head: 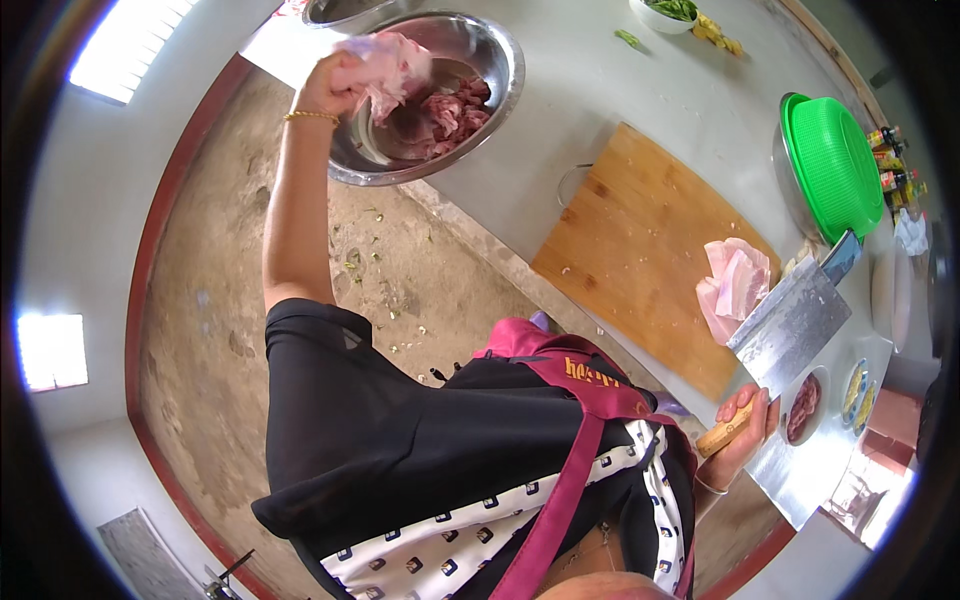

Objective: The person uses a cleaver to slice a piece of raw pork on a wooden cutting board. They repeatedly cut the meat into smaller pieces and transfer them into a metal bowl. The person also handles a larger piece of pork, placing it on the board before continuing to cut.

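My left hand [330, 82] grips a pale, fatty piece of raw meat [394, 64], a little blurred, above the left side of a stainless steel bowl [512, 71]. Chopped red meat [454, 116] lies in the bowl's bottom. In my right hand [750, 424] is the wooden handle of a cleaver [795, 322]. Its broad blade is raised near the right end of a wooden cutting board [637, 247], partly over the board's edge. Pale pink slabs of raw meat [739, 289] rest on the board close beside the blade.
A green plastic colander [836, 165] sits in a metal basin past the board. Seasoning bottles [892, 169] stand behind it. At the back are a white bowl of green vegetables [667, 15] and ginger [716, 36]. A plate of red meat [805, 409] lies right of my right hand.
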### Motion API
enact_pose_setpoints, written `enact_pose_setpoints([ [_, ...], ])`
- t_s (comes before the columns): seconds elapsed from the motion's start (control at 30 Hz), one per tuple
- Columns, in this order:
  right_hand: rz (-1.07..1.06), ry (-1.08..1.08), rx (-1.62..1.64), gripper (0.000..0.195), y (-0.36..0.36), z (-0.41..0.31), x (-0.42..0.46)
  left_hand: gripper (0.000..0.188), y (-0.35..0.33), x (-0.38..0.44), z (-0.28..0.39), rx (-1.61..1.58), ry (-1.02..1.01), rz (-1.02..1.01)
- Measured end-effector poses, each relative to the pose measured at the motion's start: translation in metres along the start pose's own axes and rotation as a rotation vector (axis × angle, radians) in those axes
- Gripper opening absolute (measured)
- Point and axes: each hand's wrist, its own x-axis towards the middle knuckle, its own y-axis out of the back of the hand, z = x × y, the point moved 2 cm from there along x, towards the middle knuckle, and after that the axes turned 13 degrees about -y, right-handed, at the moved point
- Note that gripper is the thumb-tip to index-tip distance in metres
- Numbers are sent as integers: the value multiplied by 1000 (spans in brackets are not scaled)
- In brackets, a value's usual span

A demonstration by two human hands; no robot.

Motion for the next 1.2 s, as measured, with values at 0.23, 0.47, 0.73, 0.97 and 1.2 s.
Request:
enact_pose_setpoints([
  [0.23,52,0,19,15,2,0,-1,23,-6,8,41,-67,8,-57],
  [0.47,46,-1,51,17,10,2,-2,18,-4,-13,14,-142,-2,-20],
  [0.73,86,-15,41,18,15,7,-8,13,24,-24,-43,1594,67,-137],
  [0.97,82,-27,44,17,15,15,-11,62,37,32,-77,1651,-248,15],
  [1.2,64,-33,-51,18,3,5,-20,18,-49,14,-87,1906,-716,80],
])
